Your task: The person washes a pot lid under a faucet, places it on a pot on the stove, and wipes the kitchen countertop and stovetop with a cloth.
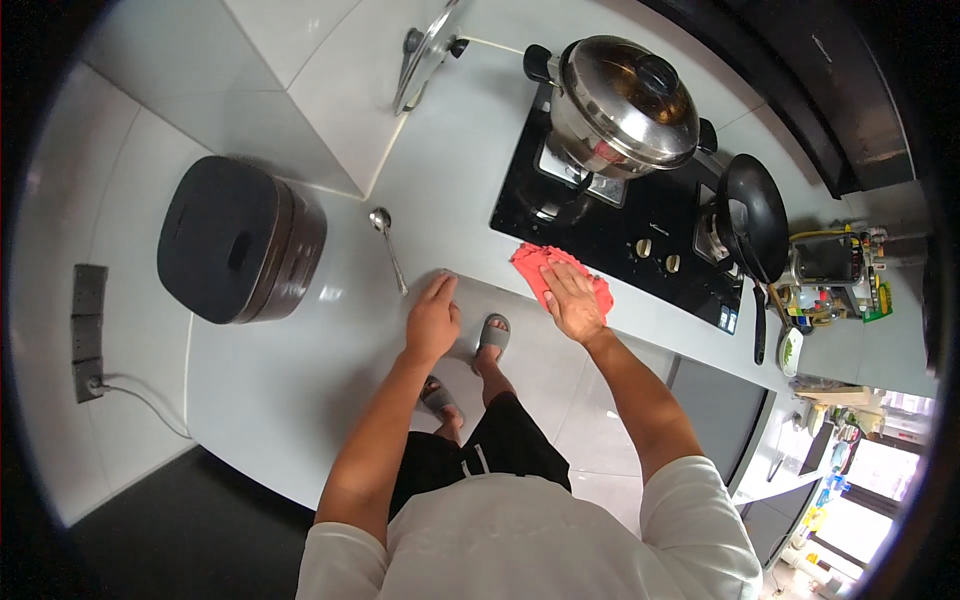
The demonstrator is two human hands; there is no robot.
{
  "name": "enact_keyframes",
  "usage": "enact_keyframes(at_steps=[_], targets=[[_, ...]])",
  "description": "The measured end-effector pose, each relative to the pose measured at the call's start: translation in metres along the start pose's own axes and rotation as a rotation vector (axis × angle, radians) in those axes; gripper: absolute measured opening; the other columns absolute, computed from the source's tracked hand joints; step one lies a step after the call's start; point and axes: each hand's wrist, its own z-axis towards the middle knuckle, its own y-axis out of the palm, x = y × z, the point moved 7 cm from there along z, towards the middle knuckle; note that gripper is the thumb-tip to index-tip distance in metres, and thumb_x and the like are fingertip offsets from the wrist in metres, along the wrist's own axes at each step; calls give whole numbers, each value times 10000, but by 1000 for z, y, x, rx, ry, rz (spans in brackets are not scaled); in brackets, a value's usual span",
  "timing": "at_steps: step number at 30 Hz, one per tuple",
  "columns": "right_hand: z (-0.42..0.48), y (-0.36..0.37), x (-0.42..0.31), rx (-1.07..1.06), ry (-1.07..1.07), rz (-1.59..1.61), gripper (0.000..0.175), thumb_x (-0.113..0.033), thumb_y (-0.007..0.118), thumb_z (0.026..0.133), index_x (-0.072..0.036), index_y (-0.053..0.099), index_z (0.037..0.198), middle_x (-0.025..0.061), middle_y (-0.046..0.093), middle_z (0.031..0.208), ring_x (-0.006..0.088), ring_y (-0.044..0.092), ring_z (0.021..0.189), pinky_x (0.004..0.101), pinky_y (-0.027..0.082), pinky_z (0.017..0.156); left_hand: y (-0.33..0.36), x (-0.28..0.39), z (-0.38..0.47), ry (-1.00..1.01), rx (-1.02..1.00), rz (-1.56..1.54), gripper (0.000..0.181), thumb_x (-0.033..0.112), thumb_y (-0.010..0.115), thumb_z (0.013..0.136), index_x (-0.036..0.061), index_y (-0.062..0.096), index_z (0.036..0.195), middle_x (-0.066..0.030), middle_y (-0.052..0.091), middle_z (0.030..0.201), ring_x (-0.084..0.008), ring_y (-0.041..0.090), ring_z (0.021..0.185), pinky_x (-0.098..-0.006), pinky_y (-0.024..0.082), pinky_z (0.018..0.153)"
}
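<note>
Under my right hand (574, 296), a crumpled red cloth (531, 266) lies on the front strip of the light grey countertop (457, 217), beside the black glass gas hob (622, 225). The palm and fingers press down over the cloth, which spreads out on both sides. My left hand (433, 319) is at the counter's front edge, fingers together and nothing visible in it. Just left of its fingertips lies a metal spoon (389, 251), bowl pointing away from me.
A lidded steel pot (626, 112) stands on the left burner, a black wok (752, 217) on the right one. On the left sits a dark rice cooker (225, 240). A glass lid (431, 60) leans on the wall. Far right are a small white dish (790, 352) and a condiment rack (825, 259).
</note>
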Motion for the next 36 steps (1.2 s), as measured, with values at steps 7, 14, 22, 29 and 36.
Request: enact_keyframes(at_steps=[7, 14, 22, 29, 36], targets=[[39, 7, -20, 125, -15, -14, 513, -136, 684, 904, -124, 622, 1413, 107, 590, 1393, 355, 520, 1213, 476, 456, 1063, 4, -1, -10, -47, 5, 9, 443, 31, 621, 870, 14, 661, 1311, -164, 640, 1403, -359, 620, 1282, -433, 520, 1069], [54, 21, 14, 479, 455, 367, 265, -122, 601, 1017, -25, 686, 1248, 185, 690, 1168, 385, 613, 1091, 458, 485, 995, 23, 20, 31, 77, 28, 17, 448, 18, 616, 864, 5, 658, 1310, -175, 633, 1404, -380, 609, 1285, -443, 506, 1087], [129, 0, 11, 314, 206, -2, 474, -292, 608, 1024, -48, 588, 1430, 242, 505, 1517, 408, 454, 1426, 527, 373, 1162, 34, 14, 117, 72, 61, -6, 457, -51, 599, 846, -17, 637, 1299, -204, 606, 1404, -410, 592, 1280, -469, 496, 1091], [172, 34, 2, -10, 199, -54, 681, -421, 465, 1065, -33, 349, 1613, 218, 284, 1695, 364, 222, 1588, 493, 191, 1277, 37, -21, 155, 75, 91, 385, 453, 160, 584, 992, 32, 567, 1426, -201, 489, 1546, -397, 434, 1461, -540, 377, 1184], [231, 41, 15, -24, 426, -148, 852, -567, 420, 1045, 26, 256, 1635, 251, 185, 1720, 393, 110, 1611, 519, 47, 1303, 43, -28, 157, 92, 92, 460, 480, 225, 577, 1008, 90, 559, 1468, -191, 476, 1566, -400, 412, 1481, -545, 336, 1210]])
